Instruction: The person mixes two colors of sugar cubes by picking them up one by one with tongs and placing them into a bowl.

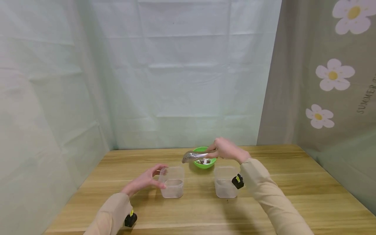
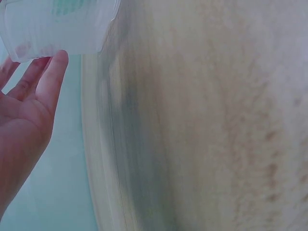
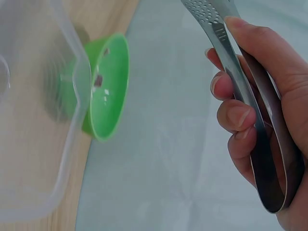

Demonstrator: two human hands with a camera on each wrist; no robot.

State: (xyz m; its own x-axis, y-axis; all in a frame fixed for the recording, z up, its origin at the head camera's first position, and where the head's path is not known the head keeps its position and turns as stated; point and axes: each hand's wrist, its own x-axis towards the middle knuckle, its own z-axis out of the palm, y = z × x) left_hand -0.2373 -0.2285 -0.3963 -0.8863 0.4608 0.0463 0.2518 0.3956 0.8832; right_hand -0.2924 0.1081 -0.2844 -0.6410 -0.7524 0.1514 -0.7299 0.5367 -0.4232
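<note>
My right hand (image 1: 229, 150) grips metal tongs (image 3: 269, 139) with perforated heads, thumb on one arm and fingers curled round the other. In the head view the tong heads point left, above and beside a green bowl (image 1: 204, 166). Whether anything sits between the heads cannot be told. White and dark pieces (image 1: 204, 161) lie in the bowl. My left hand (image 1: 147, 179) holds the left side of a clear plastic container (image 1: 173, 192), thumb at the near side and fingers at the far side. The left wrist view shows the fingertips against the container's wall.
A second clear plastic container (image 1: 225, 193) stands on the wooden table (image 1: 194, 215), under my right forearm. Pale cloth (image 1: 182, 81) hangs behind the table and along the left. A flowered curtain (image 1: 332, 98) hangs on the right.
</note>
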